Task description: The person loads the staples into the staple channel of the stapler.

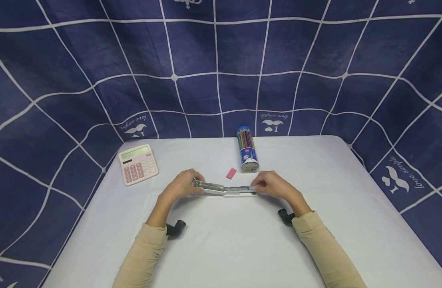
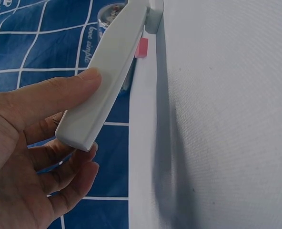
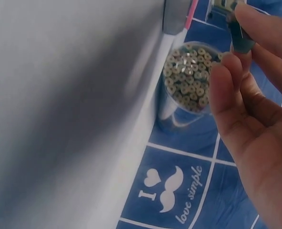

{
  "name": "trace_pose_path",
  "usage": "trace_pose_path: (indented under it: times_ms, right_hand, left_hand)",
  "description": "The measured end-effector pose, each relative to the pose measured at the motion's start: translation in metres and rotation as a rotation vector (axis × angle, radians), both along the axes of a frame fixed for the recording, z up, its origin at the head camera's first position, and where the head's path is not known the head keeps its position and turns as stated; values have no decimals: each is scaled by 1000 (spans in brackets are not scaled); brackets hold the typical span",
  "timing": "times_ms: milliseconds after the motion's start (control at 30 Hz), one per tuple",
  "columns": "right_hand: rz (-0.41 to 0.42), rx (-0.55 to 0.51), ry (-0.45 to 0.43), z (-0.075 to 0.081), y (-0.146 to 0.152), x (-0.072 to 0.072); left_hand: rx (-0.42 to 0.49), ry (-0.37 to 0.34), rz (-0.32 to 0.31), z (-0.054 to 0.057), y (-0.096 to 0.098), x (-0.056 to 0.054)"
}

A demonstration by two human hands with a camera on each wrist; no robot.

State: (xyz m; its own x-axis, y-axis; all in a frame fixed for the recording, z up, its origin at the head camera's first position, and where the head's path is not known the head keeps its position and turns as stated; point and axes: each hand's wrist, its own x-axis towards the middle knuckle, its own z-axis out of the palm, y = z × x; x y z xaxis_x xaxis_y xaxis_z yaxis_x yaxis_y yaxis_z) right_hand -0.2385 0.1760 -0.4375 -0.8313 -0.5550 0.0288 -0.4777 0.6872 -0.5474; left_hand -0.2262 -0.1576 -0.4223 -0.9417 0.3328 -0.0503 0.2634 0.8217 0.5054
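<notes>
A pale stapler (image 1: 240, 195) with silver metal inside lies spread open lengthwise across the middle of the table. At its left end my left hand (image 1: 184, 184) grips the smooth top arm, thumb on the outside and fingers beneath. That arm (image 2: 110, 67) slants up off the table in the left wrist view. My right hand (image 1: 273, 184) is at the other end, above the base. There, thumb and fingers pinch a small dark, greenish end piece (image 3: 241, 39) by the metal rail; the fingers partly hide it.
Just behind the stapler lies a pink eraser (image 1: 231, 173). A clear tube of pencils (image 1: 247, 148) with a blue lid lies behind my right hand. The pink calculator (image 1: 138, 164) is at the back left. A blue checked cloth (image 1: 192, 96) hangs behind the white table (image 1: 228, 244).
</notes>
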Motion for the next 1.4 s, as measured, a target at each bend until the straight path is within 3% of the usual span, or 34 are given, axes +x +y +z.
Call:
trace_pose_path:
  times_ms: [367, 667, 900, 1400]
  right_hand:
    - [7, -20, 52, -7, -8, 0]
    - [-48, -12, 25, -7, -12, 1]
    - [-46, -5, 44, -6, -12, 1]
    - [-44, 9, -30, -14, -12, 1]
  left_hand:
    - [-5, 3, 8, 1, 1, 1]
    - [-9, 8, 6, 1, 0, 0]
    - [-10, 10, 2, 0, -1, -1]
    - [2, -8, -5, 0, -2, 0]
